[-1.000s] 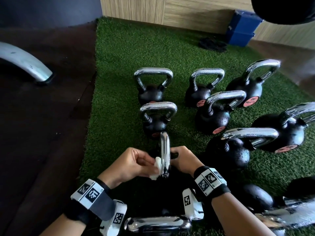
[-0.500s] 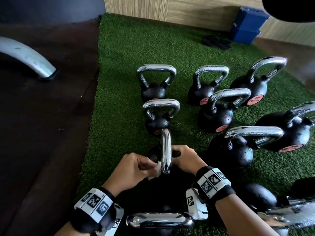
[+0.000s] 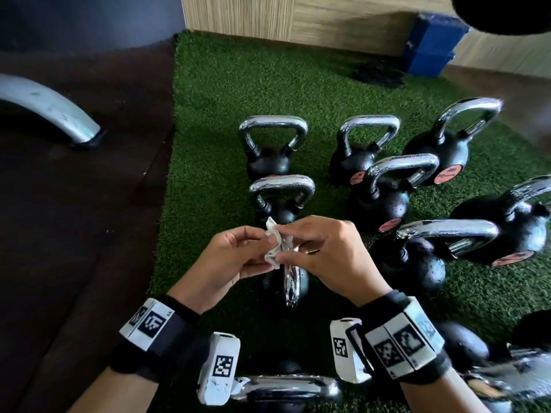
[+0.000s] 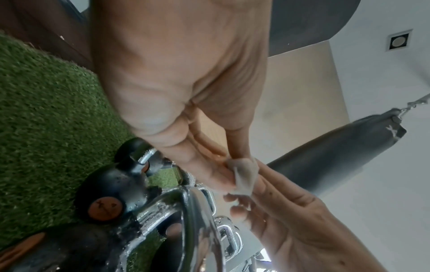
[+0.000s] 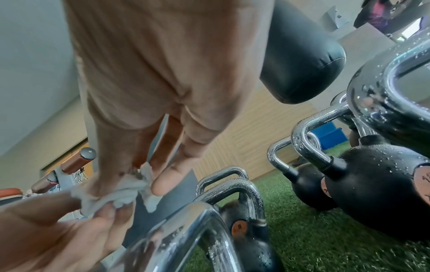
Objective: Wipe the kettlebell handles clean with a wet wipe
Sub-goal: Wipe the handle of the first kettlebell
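A crumpled white wet wipe (image 3: 277, 245) is held up between both hands, above the chrome handle (image 3: 290, 286) of the nearest black kettlebell. My left hand (image 3: 238, 257) pinches the wipe (image 4: 244, 174) from the left. My right hand (image 3: 325, 251) pinches the same wipe (image 5: 121, 191) from the right with thumb and fingers. Neither hand touches the handle (image 5: 186, 230). Several more black kettlebells with wet chrome handles stand on the green turf (image 3: 208, 180), one just beyond the hands (image 3: 281, 189).
A kettlebell handle (image 3: 286, 387) lies close below my wrists. More kettlebells crowd the right side (image 3: 447, 231). Dark floor (image 3: 74, 234) with a curved metal machine foot (image 3: 47, 108) is to the left. A blue box (image 3: 429, 46) stands by the wooden wall. A punching bag (image 5: 300, 55) hangs overhead.
Both hands have left the near kettlebell's handle and risen above it. The wipe, earlier pressed on the handle by the left hand, is now held between both hands.
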Demonstrator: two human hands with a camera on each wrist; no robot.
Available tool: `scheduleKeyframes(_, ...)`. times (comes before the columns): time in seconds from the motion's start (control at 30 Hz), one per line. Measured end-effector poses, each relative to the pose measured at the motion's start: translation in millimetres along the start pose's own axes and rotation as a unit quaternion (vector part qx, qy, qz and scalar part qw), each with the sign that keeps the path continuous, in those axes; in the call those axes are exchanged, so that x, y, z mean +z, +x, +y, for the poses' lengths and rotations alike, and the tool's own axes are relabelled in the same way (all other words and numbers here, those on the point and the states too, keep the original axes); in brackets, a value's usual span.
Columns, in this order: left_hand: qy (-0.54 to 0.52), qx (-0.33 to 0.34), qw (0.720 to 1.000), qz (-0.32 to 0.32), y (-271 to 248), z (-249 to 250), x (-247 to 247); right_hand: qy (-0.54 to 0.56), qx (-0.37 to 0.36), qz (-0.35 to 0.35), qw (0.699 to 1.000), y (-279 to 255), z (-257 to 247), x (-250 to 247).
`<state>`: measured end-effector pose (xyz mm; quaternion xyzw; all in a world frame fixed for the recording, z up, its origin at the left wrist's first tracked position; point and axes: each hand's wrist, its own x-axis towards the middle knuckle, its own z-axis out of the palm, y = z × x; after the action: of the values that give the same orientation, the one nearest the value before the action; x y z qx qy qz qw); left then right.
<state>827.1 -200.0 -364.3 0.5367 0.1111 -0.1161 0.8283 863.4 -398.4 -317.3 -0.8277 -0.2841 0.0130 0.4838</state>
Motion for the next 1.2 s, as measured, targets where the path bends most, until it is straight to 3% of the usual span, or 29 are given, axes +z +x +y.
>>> scheduleKeyframes(0.13,-0.001,0.016,0.999,0.029,1.6,1.9,4.4,0.014,0.006,0.033,0.999,-1.6,0.7,3.2)
scheduleKeyframes(0.37,0.048,0.026,0.998,-0.004,2.6,1.1,2.1,0.013,0.067,0.050,0.996,6.3,15.2,3.8)
scheduleKeyframes(0.43,0.150,0.040,0.988,-0.023,7.5,-6.3,-10.8,0.011,0.095,0.084,0.992,7.7,29.4,-4.4)
scheduleKeyframes(0.5,0.337,0.030,0.939,-0.057,14.1,-21.0,-26.3,0.005,0.158,0.109,0.981,7.0,49.4,-11.7)
scheduleKeyframes(0.57,0.506,0.006,0.857,-0.101,20.6,-39.7,-30.7,-0.023,0.219,0.104,0.970,4.7,69.4,-10.7)
scheduleKeyframes(0.63,0.577,0.024,0.806,-0.129,29.3,-60.8,-22.8,-0.044,0.255,0.087,0.962,4.8,83.9,-0.9)
scheduleKeyframes(0.7,0.574,0.085,0.803,-0.133,36.8,-80.6,-10.5,-0.024,0.277,0.075,0.958,6.7,93.1,11.7)
scheduleKeyframes(0.83,0.514,0.193,0.828,-0.116,42.1,-93.5,-5.0,0.000,0.295,0.041,0.955,9.3,103.3,27.5)
scheduleKeyframes(0.9,0.509,0.228,0.821,-0.120,43.1,-94.9,-8.3,0.010,0.306,0.019,0.952,9.4,105.9,30.3)
scheduleKeyframes(1.03,0.493,0.244,0.825,-0.128,46.2,-97.0,-12.3,-0.003,0.294,0.039,0.955,12.5,103.9,31.0)
scheduleKeyframes(1.2,0.527,0.269,0.792,-0.149,51.3,-101.5,-24.2,0.082,0.250,0.102,0.959,22.4,98.3,31.2)
